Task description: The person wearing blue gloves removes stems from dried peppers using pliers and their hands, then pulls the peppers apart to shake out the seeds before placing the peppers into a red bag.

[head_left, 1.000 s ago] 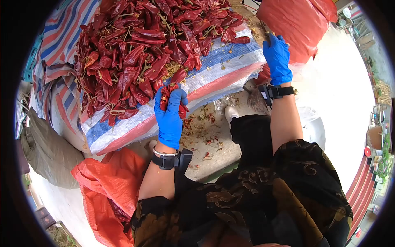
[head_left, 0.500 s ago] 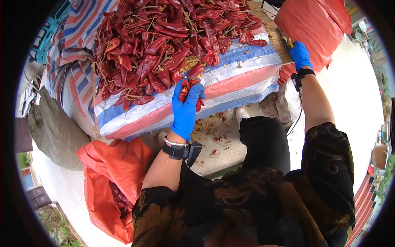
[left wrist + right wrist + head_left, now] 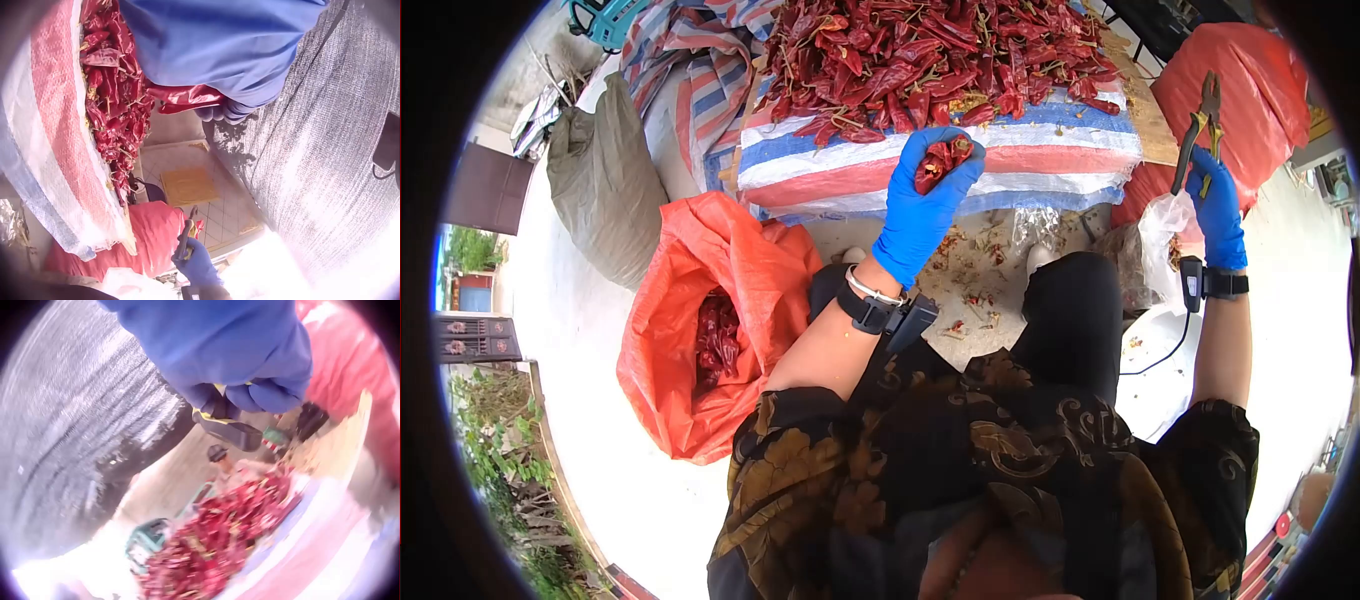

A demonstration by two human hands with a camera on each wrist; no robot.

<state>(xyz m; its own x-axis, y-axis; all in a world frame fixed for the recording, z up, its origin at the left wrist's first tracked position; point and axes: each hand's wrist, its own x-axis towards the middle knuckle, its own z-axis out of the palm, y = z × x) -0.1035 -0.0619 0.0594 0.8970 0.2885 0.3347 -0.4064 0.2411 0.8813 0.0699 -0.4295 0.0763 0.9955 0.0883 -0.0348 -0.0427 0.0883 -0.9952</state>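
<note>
Evidently the blue-gloved left grip (image 3: 925,210) is curled round a small bunch of glossy dark-red dried peppers (image 3: 945,165), and the blue-gloved right grip (image 3: 1219,215) holds metal pliers with black-and-yellow handles (image 3: 1210,97). From the bunch, those pliers lie towards half past two, well apart, their long axis running up to twelve o'clock, nose away from the person. The left grip is nearer both the open orange-red plastic sack (image 3: 662,345), at eight o'clock, and the big red pepper heap (image 3: 900,70), at twelve. The glove covers much of the bunch, so I can't count it or read its axis; whether the pliers' handles are squeezed, I can't tell.
</note>
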